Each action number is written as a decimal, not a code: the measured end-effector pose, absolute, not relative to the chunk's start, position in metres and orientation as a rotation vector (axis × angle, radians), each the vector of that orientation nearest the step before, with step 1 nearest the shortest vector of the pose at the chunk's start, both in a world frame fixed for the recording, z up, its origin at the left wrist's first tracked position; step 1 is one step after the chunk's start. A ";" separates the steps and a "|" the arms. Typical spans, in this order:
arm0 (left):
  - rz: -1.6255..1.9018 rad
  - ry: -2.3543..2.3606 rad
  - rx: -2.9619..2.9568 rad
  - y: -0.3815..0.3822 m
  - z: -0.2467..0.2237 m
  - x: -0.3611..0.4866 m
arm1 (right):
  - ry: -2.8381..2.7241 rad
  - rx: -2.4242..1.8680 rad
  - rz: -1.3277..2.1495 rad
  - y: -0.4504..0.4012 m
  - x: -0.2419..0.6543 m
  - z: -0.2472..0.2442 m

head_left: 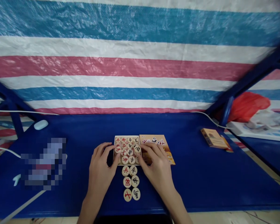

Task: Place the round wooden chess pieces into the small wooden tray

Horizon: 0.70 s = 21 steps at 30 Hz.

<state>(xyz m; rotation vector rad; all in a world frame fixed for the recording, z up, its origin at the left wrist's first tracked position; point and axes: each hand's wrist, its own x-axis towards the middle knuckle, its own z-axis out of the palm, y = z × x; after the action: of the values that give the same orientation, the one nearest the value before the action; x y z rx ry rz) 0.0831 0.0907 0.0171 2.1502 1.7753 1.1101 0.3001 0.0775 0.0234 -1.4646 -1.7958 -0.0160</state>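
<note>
A white-rimmed box (pixel 127 136) filled with round Chinese chess pieces with red and black characters lies on the blue table. My left hand (pixel 105 160) is at the box's left side, thumb and fingertips spread apart over its edge and the pieces there. On the right, my right hand (pixel 155 160) has its thumb and fingers apart at the pieces by the right edge, partly covering the orange printed lid (pixel 169 149). Below the box, several more pieces stand in two columns, red ones (pixel 127 182) on the left and black ones (pixel 135 181) on the right.
A small orange box (pixel 214 138) lies at the right on the blue table (pixel 191 183). A pale mouse (pixel 41 124), a blurred-out object (pixel 45 165) and a white cable are at the left. Behind hangs a striped sheet (pixel 130 67); a red bag (pixel 248 105) sits far right.
</note>
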 end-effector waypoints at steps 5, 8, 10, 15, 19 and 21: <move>1.076 1.700 2.178 0.083 0.016 0.083 | -1.828 -1.461 -0.010 0.072 0.297 0.024; 0.998 1.635 2.255 0.079 0.016 0.083 | -1.930 -1.404 0.034 0.066 0.295 0.027; 0.986 1.619 2.272 0.078 0.015 0.083 | -1.980 -1.379 0.066 0.064 0.295 0.027; 1.132 1.610 2.206 0.078 0.012 0.083 | -1.931 -1.330 0.106 0.060 0.296 0.025; 1.346 1.574 2.157 0.063 0.022 0.082 | -1.813 -1.314 0.117 0.046 0.299 0.023; 1.398 1.577 2.124 0.047 0.025 0.082 | -1.782 -1.310 0.123 0.033 0.301 0.022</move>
<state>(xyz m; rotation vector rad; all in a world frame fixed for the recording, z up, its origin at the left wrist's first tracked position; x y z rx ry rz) 0.0823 0.0468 0.0250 2.1238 1.5766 1.3982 0.3014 0.0327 0.0221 -1.3098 -1.7815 0.1235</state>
